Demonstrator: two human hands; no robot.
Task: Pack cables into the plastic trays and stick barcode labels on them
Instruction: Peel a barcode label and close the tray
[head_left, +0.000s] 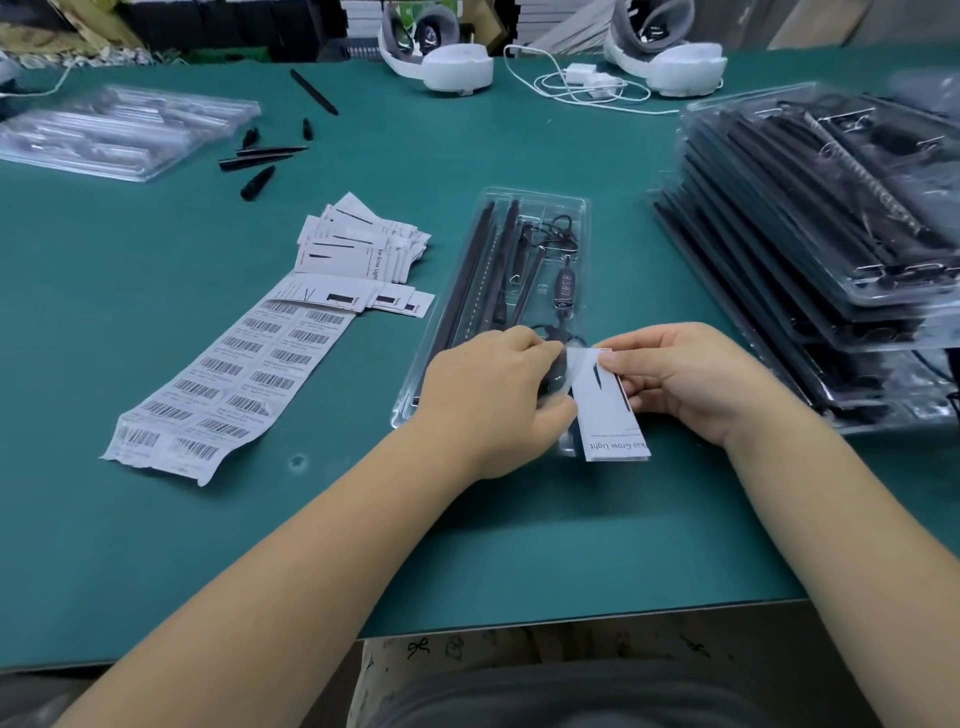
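**Both hands on a leaflet at the near end of the tray**

The clear plastic tray lies mid-tabletop, holding black rods and a coiled cable. The right hand pinches a folded white leaflet over the tray's near end; the left hand curls its grip on the leaflet's left edge. A barcode label sheet lies to the left, filled trays stacked right.

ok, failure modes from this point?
1. Both hands, left hand and right hand, pinch the folded leaflet over the open tray; it may go in crooked.
2. The looped cable could get snagged and lifted out.
3. The curling barcode sheet near the left forearm could be swept aside.
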